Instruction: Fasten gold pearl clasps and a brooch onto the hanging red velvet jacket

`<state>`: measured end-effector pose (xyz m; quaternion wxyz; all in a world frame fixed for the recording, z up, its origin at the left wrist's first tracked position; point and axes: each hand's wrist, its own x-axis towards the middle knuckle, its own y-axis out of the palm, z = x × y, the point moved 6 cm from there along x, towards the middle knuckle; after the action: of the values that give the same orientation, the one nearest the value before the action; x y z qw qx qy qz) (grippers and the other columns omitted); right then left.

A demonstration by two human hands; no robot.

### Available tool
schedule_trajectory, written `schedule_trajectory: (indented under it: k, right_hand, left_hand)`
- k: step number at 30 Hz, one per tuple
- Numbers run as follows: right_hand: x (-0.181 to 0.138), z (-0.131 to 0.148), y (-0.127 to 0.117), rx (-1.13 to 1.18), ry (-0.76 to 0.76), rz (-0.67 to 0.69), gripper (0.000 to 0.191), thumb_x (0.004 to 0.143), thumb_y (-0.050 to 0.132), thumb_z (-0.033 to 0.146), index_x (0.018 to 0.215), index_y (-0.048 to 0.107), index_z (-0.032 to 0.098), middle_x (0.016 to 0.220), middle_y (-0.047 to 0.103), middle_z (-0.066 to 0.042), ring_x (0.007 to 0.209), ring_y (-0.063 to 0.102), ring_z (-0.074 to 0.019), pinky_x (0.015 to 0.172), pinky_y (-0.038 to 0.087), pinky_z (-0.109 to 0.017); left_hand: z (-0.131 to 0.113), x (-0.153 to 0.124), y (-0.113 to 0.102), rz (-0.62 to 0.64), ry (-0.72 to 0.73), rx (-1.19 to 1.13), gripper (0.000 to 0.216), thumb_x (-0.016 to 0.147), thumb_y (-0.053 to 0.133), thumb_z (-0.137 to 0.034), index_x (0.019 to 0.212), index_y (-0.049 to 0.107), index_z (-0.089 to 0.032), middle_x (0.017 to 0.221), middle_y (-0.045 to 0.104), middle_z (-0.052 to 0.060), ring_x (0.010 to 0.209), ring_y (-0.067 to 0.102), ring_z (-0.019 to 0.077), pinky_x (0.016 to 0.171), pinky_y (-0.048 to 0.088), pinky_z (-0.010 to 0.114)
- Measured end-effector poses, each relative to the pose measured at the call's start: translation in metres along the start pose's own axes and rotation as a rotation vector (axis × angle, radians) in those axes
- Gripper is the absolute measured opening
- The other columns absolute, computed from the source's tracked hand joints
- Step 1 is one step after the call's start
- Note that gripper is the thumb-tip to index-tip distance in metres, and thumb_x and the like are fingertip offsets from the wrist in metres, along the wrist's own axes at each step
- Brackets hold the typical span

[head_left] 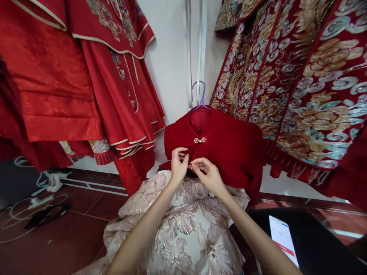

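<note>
A short red velvet jacket [229,145] hangs on a purple hanger [200,93] in front of the white wall. A pearl clasp [200,140] closes its collar. My left hand [178,165] pinches the jacket's front edge just below that clasp. My right hand [207,173] pinches a second small clasp [191,165] on the same edge, fingertips almost touching the left hand. Both hands are closed on the garment. Below them spreads a pale pink and gold brocade skirt [186,229].
Red embroidered robes [86,76] hang at the left, and a heavy gold and silver embroidered robe [301,88] hangs at the right. A lit phone [282,238] lies on a dark surface at lower right. Cables and a power strip [43,198] lie on the red tile floor.
</note>
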<state>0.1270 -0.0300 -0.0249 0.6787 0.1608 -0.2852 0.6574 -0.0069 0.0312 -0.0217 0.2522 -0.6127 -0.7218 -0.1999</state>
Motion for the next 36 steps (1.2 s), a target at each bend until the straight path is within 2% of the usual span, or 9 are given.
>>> schedule_trajectory:
  k: [2, 3, 6, 10, 16, 20, 26, 32, 36]
  right_hand:
    - [0.005, -0.007, 0.003, 0.004, 0.012, -0.015, 0.017, 0.087, 0.058, 0.031, 0.095, 0.065, 0.018, 0.096, 0.066, -0.007, 0.084, 0.065, -0.0163, 0.078, 0.055, -0.029]
    - [0.008, -0.01, 0.004, 0.002, 0.015, -0.021, 0.019, 0.087, 0.058, 0.032, 0.096, 0.065, 0.017, 0.097, 0.067, -0.007, 0.084, 0.066, -0.0166, 0.078, 0.055, -0.03]
    - [0.02, -0.014, 0.006, -0.018, 0.006, -0.044, 0.024, 0.086, 0.059, 0.033, 0.102, 0.068, 0.018, 0.099, 0.068, -0.008, 0.086, 0.066, -0.0171, 0.079, 0.056, -0.03]
    - [0.036, -0.019, 0.009, -0.034, 0.012, -0.061, 0.023, 0.083, 0.061, 0.032, 0.098, 0.072, 0.017, 0.101, 0.068, -0.008, 0.082, 0.068, -0.0164, 0.077, 0.058, -0.029]
    - [0.055, -0.026, 0.012, -0.135, 0.003, -0.11, 0.02, 0.082, 0.061, 0.028, 0.093, 0.074, 0.018, 0.096, 0.071, -0.007, 0.077, 0.068, -0.0156, 0.073, 0.058, -0.028]
    - [0.066, -0.029, 0.015, -0.249, -0.032, -0.12, 0.018, 0.083, 0.059, 0.022, 0.093, 0.074, 0.018, 0.094, 0.071, -0.006, 0.077, 0.067, -0.0154, 0.077, 0.055, -0.029]
    - [0.073, -0.033, 0.022, -0.325, -0.058, -0.104, 0.018, 0.084, 0.058, 0.02, 0.094, 0.073, 0.019, 0.093, 0.07, -0.005, 0.076, 0.066, -0.0145, 0.079, 0.053, -0.028]
    - [0.073, -0.034, 0.026, -0.377, -0.045, -0.127, 0.019, 0.085, 0.058, 0.022, 0.095, 0.073, 0.019, 0.092, 0.068, -0.006, 0.075, 0.065, -0.0158, 0.074, 0.053, -0.028]
    - [0.075, -0.035, 0.026, -0.37, -0.045, -0.12, 0.019, 0.085, 0.057, 0.023, 0.095, 0.073, 0.019, 0.094, 0.068, -0.006, 0.074, 0.065, -0.0155, 0.073, 0.054, -0.028]
  left_hand:
    - [0.014, 0.004, -0.015, -0.124, -0.014, 0.085, 0.029, 0.075, 0.061, -0.014, 0.103, 0.057, -0.019, 0.112, 0.055, 0.008, 0.094, 0.057, 0.0163, 0.083, 0.051, 0.031]
    - [0.022, 0.006, -0.019, -0.146, -0.049, 0.09, 0.032, 0.073, 0.062, -0.012, 0.104, 0.056, -0.019, 0.111, 0.054, 0.009, 0.095, 0.057, 0.0165, 0.083, 0.051, 0.032]
    - [0.047, 0.011, -0.019, -0.104, -0.155, -0.001, 0.036, 0.069, 0.064, -0.007, 0.102, 0.051, -0.017, 0.102, 0.057, 0.007, 0.091, 0.059, 0.0156, 0.083, 0.051, 0.033]
    - [0.062, 0.012, -0.014, -0.053, -0.204, -0.114, 0.036, 0.066, 0.067, -0.007, 0.097, 0.05, -0.017, 0.093, 0.061, 0.005, 0.086, 0.061, 0.0146, 0.084, 0.051, 0.034]
    - [0.064, 0.016, -0.014, -0.016, -0.197, -0.185, 0.031, 0.066, 0.063, -0.004, 0.094, 0.057, -0.015, 0.089, 0.065, 0.005, 0.084, 0.063, 0.0135, 0.091, 0.05, 0.036]
    - [0.062, 0.02, -0.014, -0.003, -0.241, -0.21, 0.03, 0.063, 0.063, -0.002, 0.09, 0.059, -0.014, 0.089, 0.068, 0.007, 0.083, 0.065, 0.0138, 0.092, 0.05, 0.037]
    - [0.053, 0.023, -0.012, 0.032, -0.265, -0.205, 0.023, 0.066, 0.069, -0.01, 0.088, 0.065, -0.012, 0.093, 0.072, 0.01, 0.088, 0.068, 0.0175, 0.096, 0.048, 0.041]
    - [0.049, 0.029, -0.016, 0.002, -0.227, -0.154, 0.016, 0.068, 0.072, -0.019, 0.082, 0.069, -0.012, 0.085, 0.074, 0.009, 0.08, 0.069, 0.0171, 0.092, 0.051, 0.039]
    - [0.048, 0.033, -0.018, 0.044, -0.197, -0.114, 0.017, 0.067, 0.074, -0.019, 0.082, 0.071, -0.011, 0.085, 0.075, 0.01, 0.079, 0.069, 0.0179, 0.09, 0.052, 0.039]
